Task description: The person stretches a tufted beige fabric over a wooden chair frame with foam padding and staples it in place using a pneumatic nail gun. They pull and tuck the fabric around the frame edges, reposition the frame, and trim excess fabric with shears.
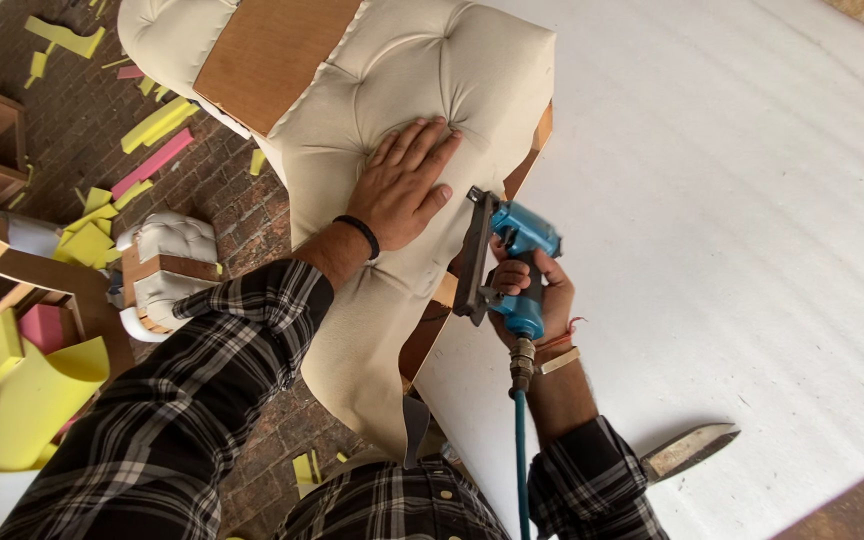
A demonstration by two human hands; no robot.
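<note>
Two hands engaged: left hand (407, 185) laid flat on cream cushion (422, 90), fabric thereby kept taut; right hand (532, 290), grip closed around blue stapler (512, 265), nose set at cushion edge beside that palm.

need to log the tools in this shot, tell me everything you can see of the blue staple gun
The staple gun is a pneumatic type with a bright blue body and a long dark metal magazine along its front. A brass-coloured fitting at the handle's base joins a blue air hose running down out of frame. The right hand grips the handle, fingers wrapped round. It stands roughly upright, its nose against the edge of the cream tufted cushion panel, beside the left hand pressing the fabric flat.
</note>
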